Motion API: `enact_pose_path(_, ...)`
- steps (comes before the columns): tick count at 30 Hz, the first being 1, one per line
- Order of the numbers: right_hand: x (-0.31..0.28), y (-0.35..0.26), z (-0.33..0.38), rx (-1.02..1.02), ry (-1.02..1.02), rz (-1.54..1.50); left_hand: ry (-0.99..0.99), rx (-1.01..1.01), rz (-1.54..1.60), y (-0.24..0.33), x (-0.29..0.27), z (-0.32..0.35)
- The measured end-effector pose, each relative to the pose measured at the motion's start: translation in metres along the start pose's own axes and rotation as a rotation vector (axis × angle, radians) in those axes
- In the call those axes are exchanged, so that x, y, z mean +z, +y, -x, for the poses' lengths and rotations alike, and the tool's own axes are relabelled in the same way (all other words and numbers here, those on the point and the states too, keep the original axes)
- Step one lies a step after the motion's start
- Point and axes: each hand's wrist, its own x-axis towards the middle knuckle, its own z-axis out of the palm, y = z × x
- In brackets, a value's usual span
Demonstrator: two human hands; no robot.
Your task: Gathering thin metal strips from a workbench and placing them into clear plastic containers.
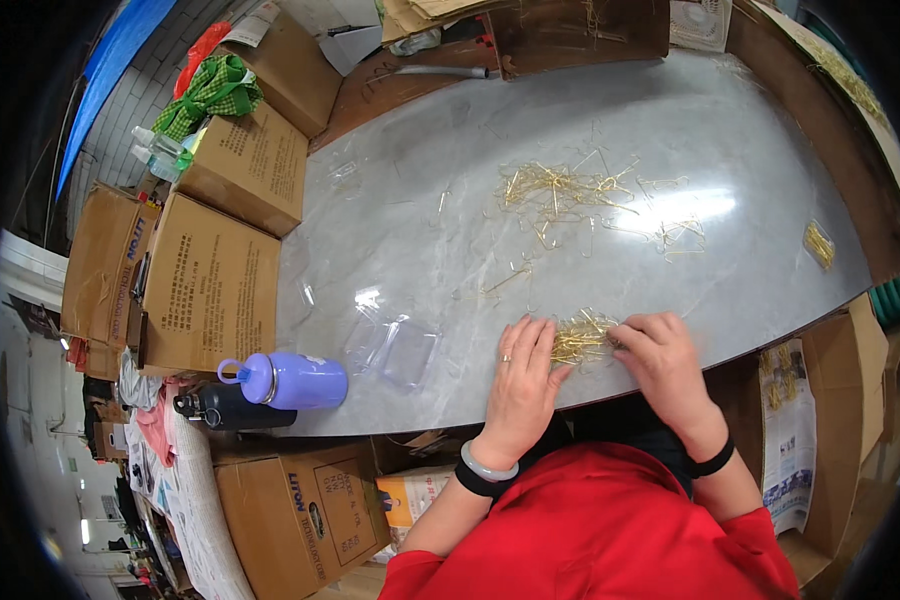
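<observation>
1. The bundle (583, 338), a tangle of bent gold wires, lies near the close edge of the counter (380, 210), between the hands.
2. Left hand (523, 368): fingers nearly straight, thumb apart, touching the bundle's left end without closing round it.
3. Right hand (662, 362): fingers bent, tips at the bundle's right end; whether they pinch a wire is hard to tell from above.
4. Beyond the bundle, a loose pile (550, 188) of similar wires spreads out.
5. Left of the bundle lie clear trays (410, 355), then a purple bottle (308, 382) and a black bottle (232, 407).
6. Well left of the bundle stand boxes (215, 285).
7. Right of the bundle and farther off, a small gold batch (820, 245) sits in clear plastic.
</observation>
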Motion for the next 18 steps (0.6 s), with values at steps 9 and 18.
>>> enact_pose_path(9, -0.007, -0.01, -0.032, -0.113, -0.039, -0.067, -0.016, 0.005, 0.027, 0.002, -0.007, 0.001)
enact_pose_path(18, 0.0, 0.015, -0.03, -0.069, -0.342, -0.31, 0.02, -0.102, 0.223, -0.004, -0.006, 0.005)
